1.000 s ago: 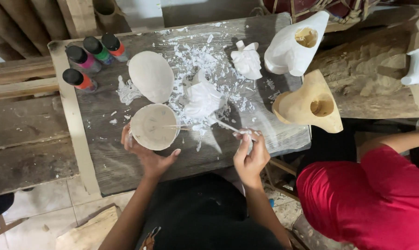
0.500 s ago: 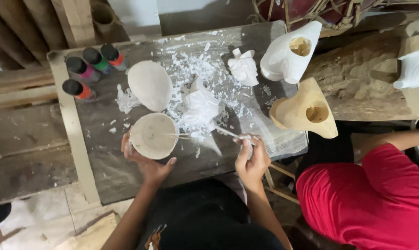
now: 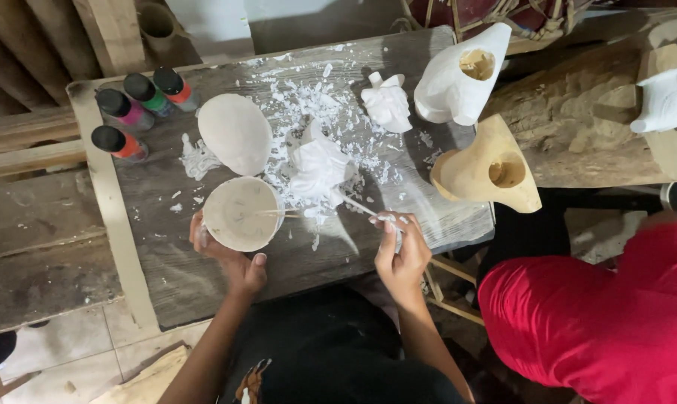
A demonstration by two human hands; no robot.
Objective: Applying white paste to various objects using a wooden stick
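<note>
Both hands (image 3: 234, 258) at table's (image 3: 204, 288) near edge

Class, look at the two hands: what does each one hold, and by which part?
Left hand holds the round white bowl by its near rim; right hand holds a thin paint-covered brush by its handle end.

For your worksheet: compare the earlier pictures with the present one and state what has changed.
Hardly anything. The left hand still grips the round white bowl, and the right hand still holds the thin brush toward the white lump. The paint bottles and wooden masks stayed put.
</note>
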